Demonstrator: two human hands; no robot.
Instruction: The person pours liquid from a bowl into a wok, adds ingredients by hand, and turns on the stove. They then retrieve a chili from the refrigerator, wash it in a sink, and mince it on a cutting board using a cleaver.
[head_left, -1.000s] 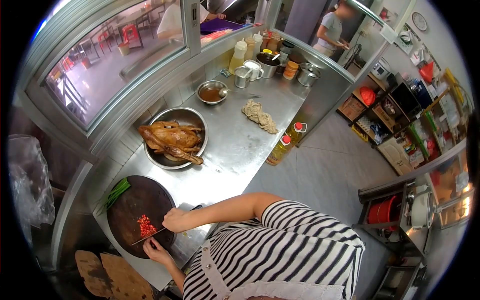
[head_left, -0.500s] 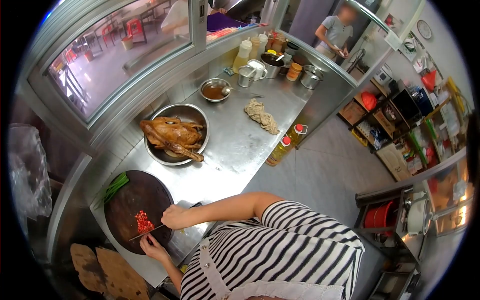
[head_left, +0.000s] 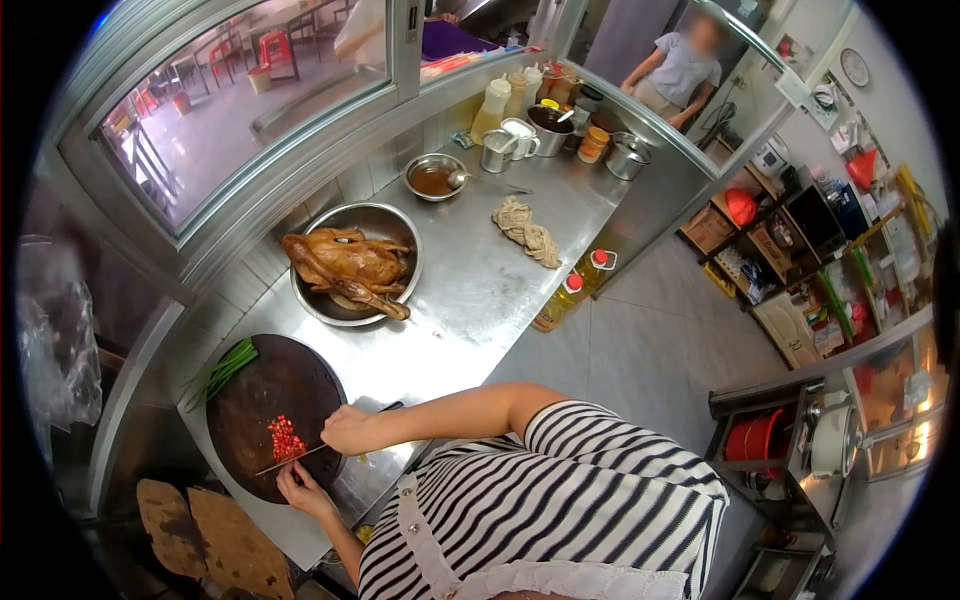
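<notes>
Chopped red pepper (head_left: 286, 437) lies in a small heap on a round dark board (head_left: 235, 420), beside a knife (head_left: 310, 453).
The right hand (head_left: 347, 431) is closed round the knife; the left hand (head_left: 303, 490) bends its fingers close to the blade, but whether its grip holds anything cannot be told. Green stalks (head_left: 231, 367) lie near the board's edge. Beyond, on the metal bench (head_left: 455, 290), a browned whole bird (head_left: 350, 262) sits in a steel bowl (head_left: 388, 222), with a twisted cloth (head_left: 525, 232) well apart from it.
</notes>
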